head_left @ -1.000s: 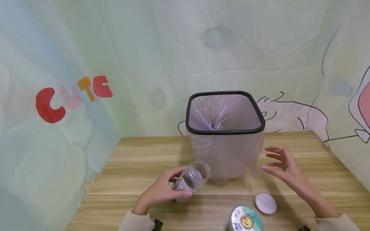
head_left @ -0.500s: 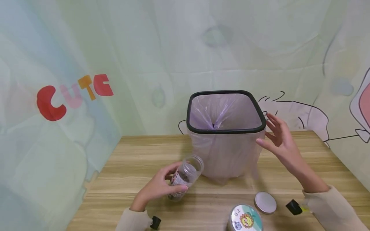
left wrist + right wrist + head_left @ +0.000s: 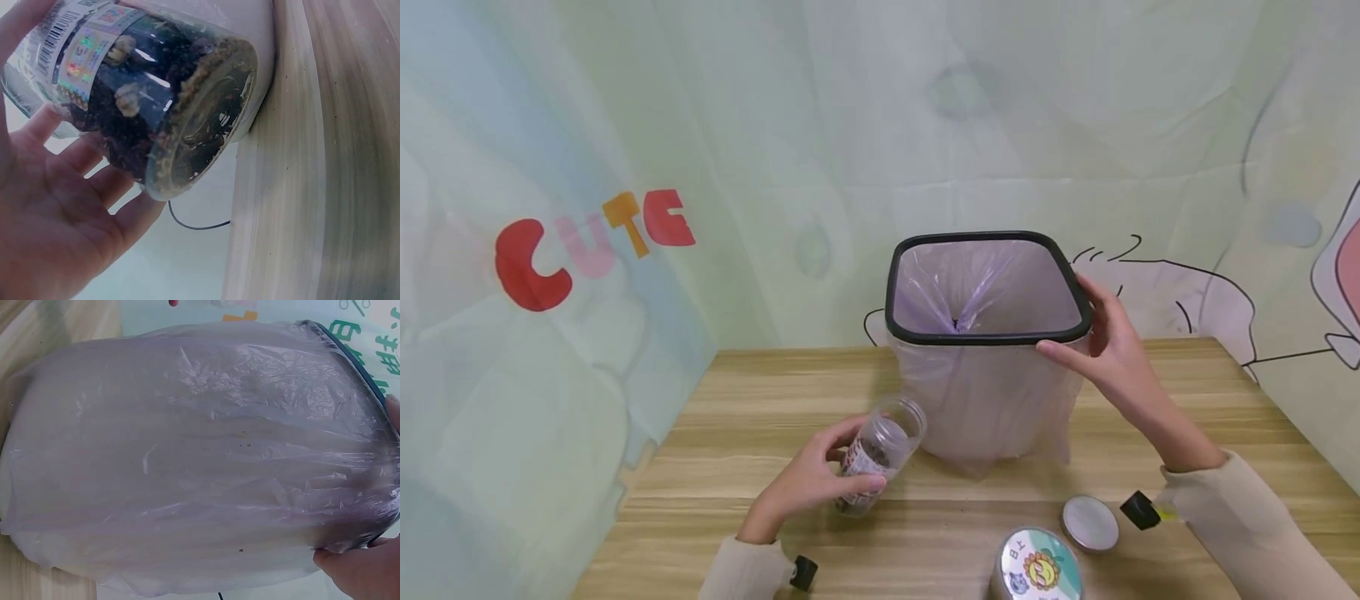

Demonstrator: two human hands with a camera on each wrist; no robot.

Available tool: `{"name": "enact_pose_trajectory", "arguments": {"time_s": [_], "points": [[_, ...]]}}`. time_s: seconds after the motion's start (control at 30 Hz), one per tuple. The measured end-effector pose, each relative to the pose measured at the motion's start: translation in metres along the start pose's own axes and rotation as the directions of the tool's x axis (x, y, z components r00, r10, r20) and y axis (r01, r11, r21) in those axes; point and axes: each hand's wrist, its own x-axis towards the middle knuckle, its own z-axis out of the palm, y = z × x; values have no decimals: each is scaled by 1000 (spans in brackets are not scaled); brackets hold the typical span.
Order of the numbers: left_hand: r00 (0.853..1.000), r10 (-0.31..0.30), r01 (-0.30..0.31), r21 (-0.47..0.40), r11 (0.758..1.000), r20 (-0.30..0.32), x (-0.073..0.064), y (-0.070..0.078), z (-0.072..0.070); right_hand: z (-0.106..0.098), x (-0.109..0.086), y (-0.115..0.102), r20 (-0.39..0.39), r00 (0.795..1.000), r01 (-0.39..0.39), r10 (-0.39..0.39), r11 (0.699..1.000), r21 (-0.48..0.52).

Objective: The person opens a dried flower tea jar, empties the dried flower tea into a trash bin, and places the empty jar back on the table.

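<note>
My left hand (image 3: pixel 812 472) grips a clear plastic jar (image 3: pixel 880 454), which has no lid on and tilts with its mouth toward the bin. In the left wrist view the jar (image 3: pixel 156 94) bears a label with a barcode and holds dark dried bits with a few pale pieces. A trash can (image 3: pixel 992 400) lined with a translucent purplish bag stands behind it, with a black rim ring (image 3: pixel 992 339). My right hand (image 3: pixel 1112 342) holds the can's right front corner, thumb at the front of the rim and fingers at the side. The right wrist view shows the bagged wall (image 3: pixel 187 444) close up.
A round silver lid (image 3: pixel 1090 523) lies on the wooden table (image 3: pixel 760 417) at the front right. Beside it is a round tin (image 3: pixel 1039 567) with a sunflower picture on top. A printed curtain (image 3: pixel 820 125) hangs behind the table.
My right hand has moved up and left from beside the can onto its rim corner. The left hand, with the jar, has shifted slightly left.
</note>
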Motion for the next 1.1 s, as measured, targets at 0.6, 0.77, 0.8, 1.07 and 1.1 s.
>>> {"name": "enact_pose_trajectory", "arguments": {"time_s": [0.6,0.77,0.8,1.07,1.1], "points": [[994,47,-44,34,998,-95,7,2,-8,3,8,0,15,998,-59,60,995,-83],[985,69,-61,52,997,-159,9,6,-11,4,8,-1,22,997,-65,68,993,-100],[983,68,-59,59,997,-173,9,8,-11,4,8,-1,19,998,-63,65,993,-102],[962,69,-48,86,995,-265,12,24,-10,5,8,3,11,999,-43,43,998,-53],[959,67,-45,85,995,-275,12,26,-9,6,8,4,10,999,-43,44,998,-49]]}}
